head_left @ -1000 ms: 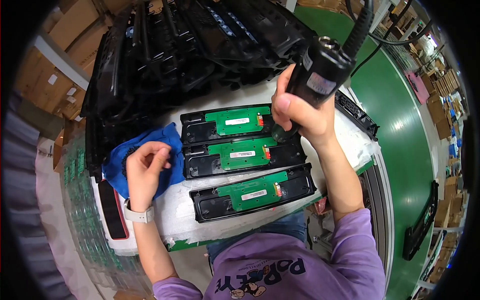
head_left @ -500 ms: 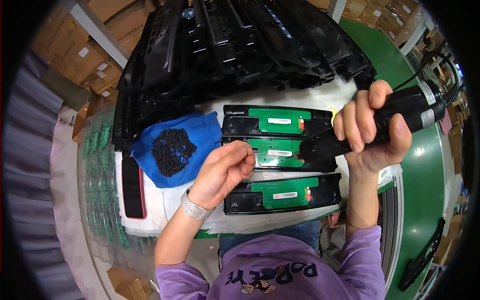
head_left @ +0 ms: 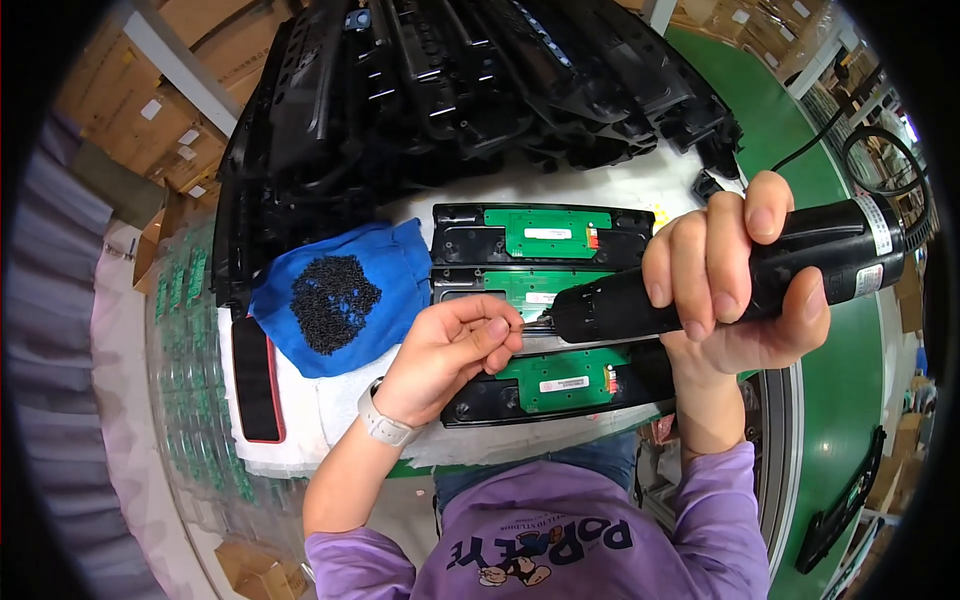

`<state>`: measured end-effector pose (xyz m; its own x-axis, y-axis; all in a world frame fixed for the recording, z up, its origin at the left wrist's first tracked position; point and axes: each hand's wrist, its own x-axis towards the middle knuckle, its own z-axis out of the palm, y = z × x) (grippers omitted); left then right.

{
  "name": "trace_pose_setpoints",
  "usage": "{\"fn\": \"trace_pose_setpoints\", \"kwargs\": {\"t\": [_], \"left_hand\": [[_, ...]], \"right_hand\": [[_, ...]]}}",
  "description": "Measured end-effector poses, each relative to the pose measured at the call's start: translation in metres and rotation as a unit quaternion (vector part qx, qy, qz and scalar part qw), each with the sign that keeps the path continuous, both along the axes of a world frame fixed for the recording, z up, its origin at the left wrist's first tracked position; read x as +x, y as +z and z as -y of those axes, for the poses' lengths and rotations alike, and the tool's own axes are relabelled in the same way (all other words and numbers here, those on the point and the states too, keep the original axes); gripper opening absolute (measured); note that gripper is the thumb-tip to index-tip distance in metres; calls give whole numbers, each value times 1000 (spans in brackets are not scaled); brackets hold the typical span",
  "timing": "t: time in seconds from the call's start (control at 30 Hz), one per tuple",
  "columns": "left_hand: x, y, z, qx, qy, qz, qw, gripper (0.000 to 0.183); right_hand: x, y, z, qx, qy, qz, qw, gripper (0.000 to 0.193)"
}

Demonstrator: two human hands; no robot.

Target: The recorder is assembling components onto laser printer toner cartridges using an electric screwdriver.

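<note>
My right hand (head_left: 735, 285) grips a black electric screwdriver (head_left: 620, 308), held nearly level with its tip toward the left. The fingers of my left hand (head_left: 450, 350) are pinched together at the screwdriver's tip; anything between them is too small to make out. Beneath the tool lies the middle black plastic panel, partly covered, carrying a green circuit board (head_left: 520, 283). A far panel (head_left: 465, 240) and a near panel (head_left: 480, 405) each hold a similar green board. Left of the panels, a heap of small black screws (head_left: 335, 300) rests on a blue cloth (head_left: 400, 260).
Long black plastic parts (head_left: 450, 90) are piled across the back of the white-covered table. A phone with a red edge (head_left: 257, 385) lies at the left, beside clear trays of green boards (head_left: 190, 390). The screwdriver's cable (head_left: 815, 140) runs off at the right.
The screwdriver has come left and slightly down, so its tip now meets my left fingers. My left hand has shifted slightly right and down, still pinched.
</note>
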<state>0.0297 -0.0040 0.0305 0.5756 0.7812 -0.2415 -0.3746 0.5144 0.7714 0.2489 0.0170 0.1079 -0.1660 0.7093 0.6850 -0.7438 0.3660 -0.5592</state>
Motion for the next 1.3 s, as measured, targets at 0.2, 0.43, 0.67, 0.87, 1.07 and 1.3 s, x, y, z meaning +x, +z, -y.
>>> {"fn": "trace_pose_setpoints", "kwargs": {"t": [0.2,0.43,0.67,0.87,1.07,1.3], "left_hand": [[7,7,6,41,6,-82,996,17],[10,3,8,91,7,-139,986,15],[13,6,8,180,36,-174,968,19],[9,1,4,156,101,-178,966,17],[9,1,5,130,89,-161,974,15],[14,0,7,148,117,-139,972,16]], "right_hand": [[1,-4,2,-14,14,7,1000,36],[-4,-4,7,-89,-14,47,995,37],[3,-8,-2,-80,18,2,997,33],[-9,-10,13,-158,-16,176,971,39],[-23,-17,12,-168,-57,219,959,32],[-32,-29,16,25,-184,366,912,20]]}}
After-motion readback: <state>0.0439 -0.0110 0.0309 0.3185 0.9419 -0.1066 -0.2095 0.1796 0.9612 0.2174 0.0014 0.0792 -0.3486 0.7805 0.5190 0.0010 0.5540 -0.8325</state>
